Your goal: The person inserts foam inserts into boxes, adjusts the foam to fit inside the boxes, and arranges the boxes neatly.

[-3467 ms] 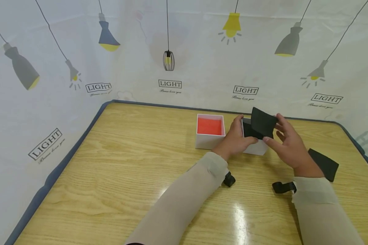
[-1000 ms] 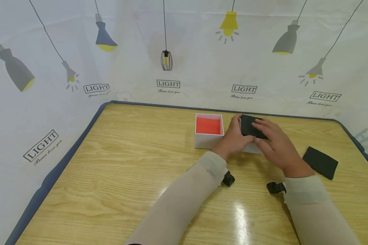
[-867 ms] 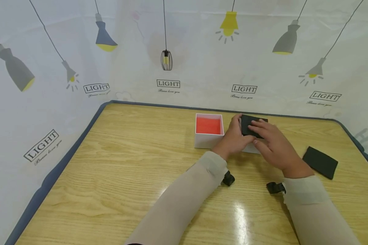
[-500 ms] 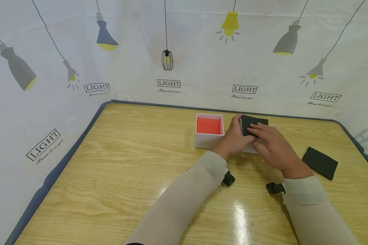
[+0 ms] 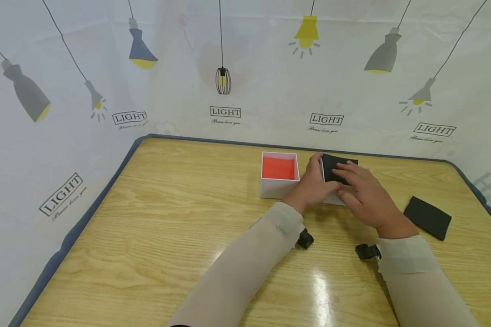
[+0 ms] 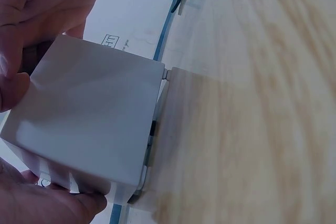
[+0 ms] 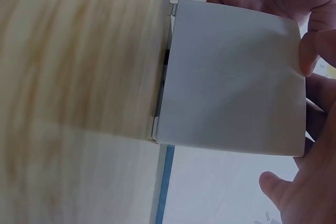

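A white box [image 5: 333, 199] stands near the table's far edge, its plain front wall [image 6: 94, 103] also filling much of both wrist views. My left hand [image 5: 311, 188] grips its left side, with the thumb over the front top edge. Across its opening lies a flat black rectangular piece [image 5: 329, 168], slightly bowed, its right part hidden by my right hand [image 5: 368, 197]. The right fingers rest outstretched on this piece, and the thumb touches the box's front edge. What lies under the black piece is hidden.
A second white box [image 5: 278, 189], open at the top with red [image 5: 278, 168] inside, stands just left of my left hand. Another flat black piece [image 5: 427, 218] lies on the wooden table [image 5: 167, 227] at the right. A lamp-printed curtain [image 5: 262, 50] hangs behind.
The black piece, held tilted above the box by my right hand 3.5 s ago, now lies over its opening. My right hand moved left and down onto it. The left hand kept its grip.
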`<state>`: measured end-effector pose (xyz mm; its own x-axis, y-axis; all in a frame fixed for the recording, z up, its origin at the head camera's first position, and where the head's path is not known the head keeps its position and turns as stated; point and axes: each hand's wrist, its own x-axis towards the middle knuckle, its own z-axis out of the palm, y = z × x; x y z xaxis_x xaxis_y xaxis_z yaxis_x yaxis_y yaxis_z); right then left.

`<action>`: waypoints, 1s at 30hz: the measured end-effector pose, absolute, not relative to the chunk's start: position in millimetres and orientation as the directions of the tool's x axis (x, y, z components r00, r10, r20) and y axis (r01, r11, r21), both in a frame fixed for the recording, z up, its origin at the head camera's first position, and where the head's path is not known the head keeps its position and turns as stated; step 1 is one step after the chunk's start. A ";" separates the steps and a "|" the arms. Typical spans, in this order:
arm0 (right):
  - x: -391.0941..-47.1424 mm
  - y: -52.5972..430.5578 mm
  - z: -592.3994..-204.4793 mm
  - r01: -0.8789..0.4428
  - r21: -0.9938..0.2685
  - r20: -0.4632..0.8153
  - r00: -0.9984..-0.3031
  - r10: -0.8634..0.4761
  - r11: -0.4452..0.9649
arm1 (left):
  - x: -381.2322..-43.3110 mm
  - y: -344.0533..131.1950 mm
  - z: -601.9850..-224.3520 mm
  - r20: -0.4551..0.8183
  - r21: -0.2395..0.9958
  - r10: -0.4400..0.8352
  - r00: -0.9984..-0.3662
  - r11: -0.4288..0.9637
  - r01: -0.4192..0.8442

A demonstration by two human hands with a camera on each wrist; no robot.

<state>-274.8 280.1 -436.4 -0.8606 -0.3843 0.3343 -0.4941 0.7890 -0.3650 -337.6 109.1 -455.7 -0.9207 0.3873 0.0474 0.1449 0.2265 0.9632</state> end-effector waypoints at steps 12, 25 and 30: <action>-276.3 279.0 -434.5 -0.435 -0.333 0.225 -0.898 -0.378 0.836 | -337.4 110.0 -456.7 0.046 0.963 0.387 -0.921 0.227 0.144; -274.4 275.0 -429.5 -0.415 -0.327 0.186 -0.909 -0.373 0.849 | -336.5 108.2 -456.2 0.046 0.966 0.394 -0.918 0.218 0.142; -273.8 274.7 -429.6 -0.423 -0.322 0.200 -0.905 -0.376 0.847 | -336.3 107.8 -455.6 0.049 0.966 0.392 -0.918 0.216 0.144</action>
<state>-273.8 274.7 -429.6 -0.9049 -0.3758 0.1996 -0.4228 0.8472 -0.3217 -336.3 107.8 -455.6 -0.9185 0.3924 0.0492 0.1440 0.2159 0.9657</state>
